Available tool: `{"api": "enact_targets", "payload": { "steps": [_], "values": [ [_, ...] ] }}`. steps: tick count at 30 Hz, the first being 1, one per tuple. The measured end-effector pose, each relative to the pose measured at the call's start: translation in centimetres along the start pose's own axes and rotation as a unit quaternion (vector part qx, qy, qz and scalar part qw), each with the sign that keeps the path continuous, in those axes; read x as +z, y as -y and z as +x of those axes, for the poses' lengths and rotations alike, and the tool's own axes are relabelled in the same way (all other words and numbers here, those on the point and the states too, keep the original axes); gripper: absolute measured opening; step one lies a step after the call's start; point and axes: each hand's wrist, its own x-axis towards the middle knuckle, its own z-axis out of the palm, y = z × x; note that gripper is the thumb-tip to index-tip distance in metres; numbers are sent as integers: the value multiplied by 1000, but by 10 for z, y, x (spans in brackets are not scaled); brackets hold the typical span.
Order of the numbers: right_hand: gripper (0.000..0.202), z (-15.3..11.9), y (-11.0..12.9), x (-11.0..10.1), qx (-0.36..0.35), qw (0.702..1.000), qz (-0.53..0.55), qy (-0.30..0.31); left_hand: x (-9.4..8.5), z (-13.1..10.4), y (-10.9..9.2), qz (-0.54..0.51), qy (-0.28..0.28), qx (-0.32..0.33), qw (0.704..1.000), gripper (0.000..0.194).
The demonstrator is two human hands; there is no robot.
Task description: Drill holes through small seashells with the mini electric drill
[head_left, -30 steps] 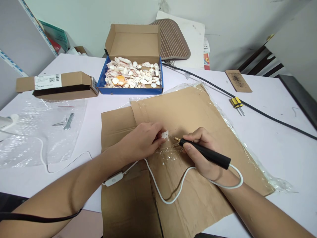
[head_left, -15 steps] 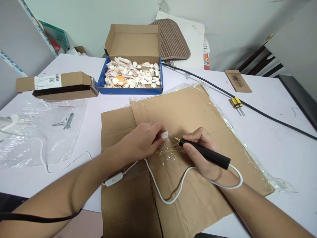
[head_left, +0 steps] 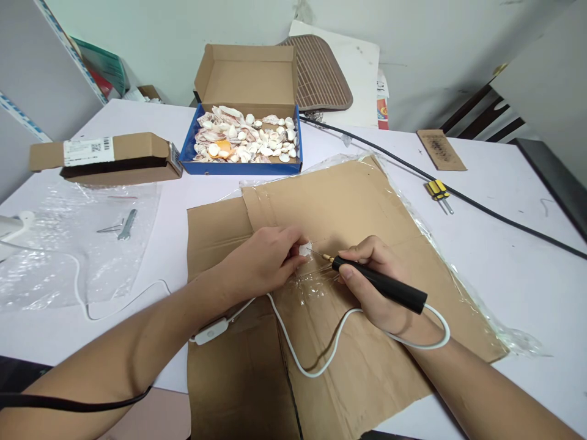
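Between the thumb and fingers of my left hand (head_left: 275, 260) is a small white shell (head_left: 306, 249), held just above or on the flattened cardboard (head_left: 330, 201). My right hand (head_left: 373, 284) grips a black handheld electric drill (head_left: 387, 286) like a pen. Its thin bit points left from a brass chuck, and the tip meets or nearly meets the shell. From the drill's back end a white cable (head_left: 316, 371) loops across the cardboard to an inline switch (head_left: 211, 332) by my left forearm.
Behind the cardboard stands an open blue box (head_left: 238, 168) of many shells. A long carton (head_left: 137, 150) and a plastic bag (head_left: 92, 263) with a small wrench (head_left: 127, 225) lie left. Yellow-black screwdrivers (head_left: 438, 190) and a black cable (head_left: 495, 214) are at right.
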Motion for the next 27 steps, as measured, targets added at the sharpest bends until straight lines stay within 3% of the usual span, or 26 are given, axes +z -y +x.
{"api": "enact_targets", "payload": {
  "steps": [27],
  "values": [
    [10,1,-1,-1,14,1000,-3,-1,0,0,0,-3,-1,-1,1000,13]
  ]
}}
